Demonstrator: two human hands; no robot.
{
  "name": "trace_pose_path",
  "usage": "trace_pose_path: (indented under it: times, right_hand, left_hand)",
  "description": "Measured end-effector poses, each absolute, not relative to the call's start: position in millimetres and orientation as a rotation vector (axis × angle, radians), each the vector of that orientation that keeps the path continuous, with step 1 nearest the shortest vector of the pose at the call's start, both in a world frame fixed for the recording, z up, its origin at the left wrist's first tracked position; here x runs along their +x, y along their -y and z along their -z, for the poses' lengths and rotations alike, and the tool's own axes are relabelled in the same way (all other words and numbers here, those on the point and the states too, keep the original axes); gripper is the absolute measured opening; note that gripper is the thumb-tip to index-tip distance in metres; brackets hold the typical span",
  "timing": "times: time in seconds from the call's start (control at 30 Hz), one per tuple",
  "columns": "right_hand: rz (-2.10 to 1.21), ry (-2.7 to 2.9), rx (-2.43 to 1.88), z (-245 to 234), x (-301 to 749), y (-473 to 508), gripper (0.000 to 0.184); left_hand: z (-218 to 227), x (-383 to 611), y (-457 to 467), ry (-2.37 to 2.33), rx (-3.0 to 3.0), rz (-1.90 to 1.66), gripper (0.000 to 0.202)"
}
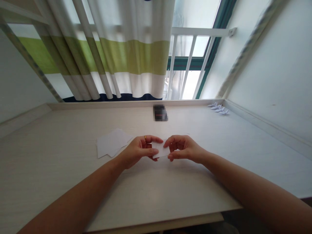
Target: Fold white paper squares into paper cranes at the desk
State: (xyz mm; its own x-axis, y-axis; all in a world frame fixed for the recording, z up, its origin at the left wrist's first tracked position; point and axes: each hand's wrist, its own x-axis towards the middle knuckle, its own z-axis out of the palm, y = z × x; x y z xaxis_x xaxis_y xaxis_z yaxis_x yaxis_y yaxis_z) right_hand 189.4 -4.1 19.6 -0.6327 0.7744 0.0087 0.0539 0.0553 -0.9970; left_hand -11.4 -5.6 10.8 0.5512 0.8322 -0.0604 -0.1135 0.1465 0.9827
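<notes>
A small white piece of paper (162,151), seemingly folded, is held up between my two hands just above the table. My left hand (142,148), with a ring on one finger, pinches its left side between thumb and fingers. On the paper's right side my right hand (181,148) has its thumb and fingertips closed at the edge. The fold details are too small to make out. Left of my left hand lies a loose pile of white paper sheets (110,142), partly overlapping.
The pale table (60,178) has a raised rim (109,105) at the back. A blurred dark object (160,113) sits near the rim's middle. Several small folded white paper shapes (218,109) stand in the back right corner. Behind are a curtain (136,55) and a white railing (200,31).
</notes>
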Motion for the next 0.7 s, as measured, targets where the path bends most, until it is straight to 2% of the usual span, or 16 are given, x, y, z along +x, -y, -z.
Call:
trace_pose_path:
  times: [0.27, 0.4, 0.7]
  right_hand:
    - [-1.676, 1.77, -0.877, -21.8, 189.1, 3.7, 0.024]
    - [-1.594, 1.8, -0.902, -20.2, 187.0, 3.7, 0.018]
    - [-0.764, 2.082, -0.867, -17.3, 184.4, 8.7, 0.013]
  left_hand:
    - [-10.0, -13.2, 3.0, -0.747, 1.258, -0.696, 0.034]
    - [-10.0, -10.9, 4.2, -0.762, 1.244, -0.71, 0.032]
    - [-7.0, -7.1, 6.2, -0.782, 1.266, -0.7, 0.032]
